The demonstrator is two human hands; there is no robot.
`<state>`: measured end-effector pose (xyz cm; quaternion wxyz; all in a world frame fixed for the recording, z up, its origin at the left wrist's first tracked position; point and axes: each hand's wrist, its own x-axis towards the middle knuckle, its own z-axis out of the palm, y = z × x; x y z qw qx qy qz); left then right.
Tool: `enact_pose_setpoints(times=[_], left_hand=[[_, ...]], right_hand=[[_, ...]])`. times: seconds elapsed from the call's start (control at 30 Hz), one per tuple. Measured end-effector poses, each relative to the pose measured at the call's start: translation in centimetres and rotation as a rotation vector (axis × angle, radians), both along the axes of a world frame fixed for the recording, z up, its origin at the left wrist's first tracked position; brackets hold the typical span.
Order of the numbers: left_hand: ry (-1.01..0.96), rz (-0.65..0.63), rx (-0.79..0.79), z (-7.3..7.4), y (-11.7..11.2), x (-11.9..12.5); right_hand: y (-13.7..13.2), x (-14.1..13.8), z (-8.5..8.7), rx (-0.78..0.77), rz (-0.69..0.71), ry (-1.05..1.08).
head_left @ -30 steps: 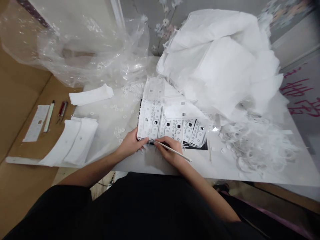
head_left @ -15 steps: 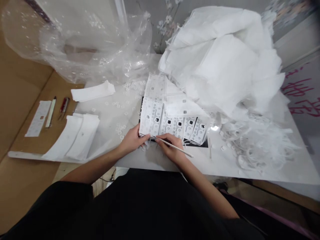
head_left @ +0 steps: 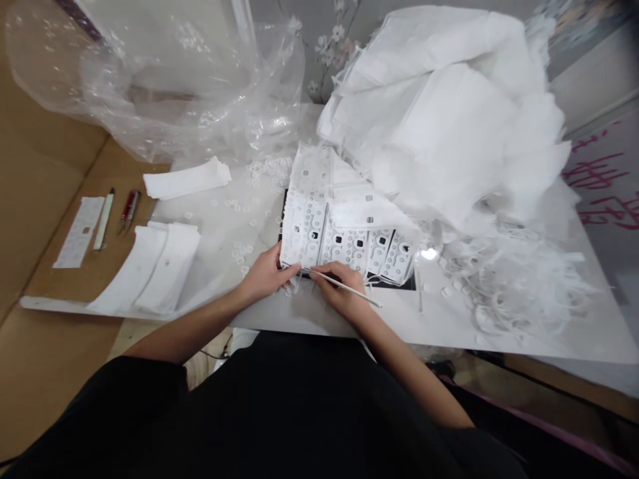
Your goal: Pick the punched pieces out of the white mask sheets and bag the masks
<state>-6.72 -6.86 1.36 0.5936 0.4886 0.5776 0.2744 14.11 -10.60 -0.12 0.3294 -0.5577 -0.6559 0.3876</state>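
My left hand (head_left: 269, 271) is closed at the near left corner of a white sheet with printed circles and square holes (head_left: 305, 213), its thumb along the near edge. Pinched in my right hand (head_left: 344, 287) is a thin white stick (head_left: 367, 298). One end of the stick meets the sheet's near edge beside my left thumb; the other slants out towards the right. Several similar patterned sheets (head_left: 399, 256) fan out to the right over a black board (head_left: 407, 285). A strip of the sheeting (head_left: 349, 213) lies folded across them.
White sheeting (head_left: 449, 120) is heaped at the back right, with curly offcuts (head_left: 519, 286) in front. Clear plastic film (head_left: 200, 86) covers the back left. Small square scraps (head_left: 242, 253) litter the table (head_left: 214, 233). Cut white pieces (head_left: 170, 266), a pale green pen (head_left: 103, 219) and tweezers (head_left: 130, 209) lie left.
Both hands keep their grip at the sheet's near edge, with barely any shift. The whole view has moved slightly.
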Motion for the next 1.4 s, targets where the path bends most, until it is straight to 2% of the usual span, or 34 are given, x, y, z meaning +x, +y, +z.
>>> enact_pose_setpoints(times=[0.13, 0.23, 0.5, 0.67, 0.83, 0.97, 1.13, 1.27, 1.4], left_hand=[[0.003, -0.003, 0.002, -0.1, 0.0, -0.1], [0.035, -0.021, 0.036, 0.0, 0.0, 0.0], [0.008, -0.001, 0.031, 0.0, 0.0, 0.1], [0.072, -0.065, 0.083, -0.3, -0.1, -0.1], [0.060, -0.063, 0.088, -0.6, -0.1, -0.1], [0.047, -0.061, 0.088, -0.8, -0.1, 0.0], [0.048, -0.081, 0.101, -1.1, -0.1, -0.2], [0.045, -0.104, 0.093, -0.6, -0.2, -0.3], [-0.010, -0.101, 0.058, 0.2, -0.6, 0.4]], right_hand=[[0.1, -0.4, 0.2, 0.169, 0.036, -0.025], [-0.1, -0.6, 0.2, 0.273, 0.107, -0.127], [-1.1, -0.4, -0.8, 0.397, 0.267, -0.395], [-1.1, -0.3, -0.9, 0.459, 0.281, -0.461], [-1.3, -0.5, -0.9, 0.484, 0.257, -0.488], [-1.1, -0.8, -1.1, 0.459, 0.217, -0.466], [0.1, -0.7, -0.8, 0.324, 0.027, -0.321], [0.1, 0.7, 0.7, 0.184, -0.062, -0.077], [-1.0, 3.0, 1.4, 0.087, -0.141, 0.027]])
